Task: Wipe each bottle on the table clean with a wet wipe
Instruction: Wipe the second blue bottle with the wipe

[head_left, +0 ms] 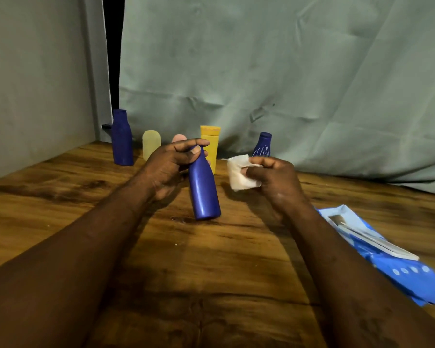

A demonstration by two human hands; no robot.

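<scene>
**Operator:** The bottle in hand?

**Spotter:** Your left hand (171, 164) grips the blue bottle (204, 189) by its narrow neck, with the fingers and thumb curled round the top. It is smooth, glossy plastic with a round body that tapers upward. It is tilted, its base low over the middle of the table (211, 259). I cannot tell whether the base touches the wood.

**Operator:** And the wipe?

**Spotter:** Your right hand (274, 177) pinches the wet wipe (239, 175), a white, soft, crumpled sheet. It is just beside the bottle, not touching it. Your two hands are apart.

**Operator:** What stands behind?

**Spotter:** Five more stand along the back edge. From your left:
- a tall dark blue bottle (121, 138) with rounded shoulders
- a pale yellow bottle (151, 144) with a domed top
- a pink bottle (178, 138), mostly hidden behind your left hand
- a squarish yellow bottle (210, 144) with a flat cap
- a small blue bottle (262, 145) marked with white lines

With yours that makes three blue, two yellowish and one pink.

**Operator:** Anything else?

**Spotter:** One wipes pack (387, 254) of shiny blue film with a white flap lies on the table at your right. The tabletop is brown wood grain, and a creased grey cloth (286, 71) hangs behind.
</scene>
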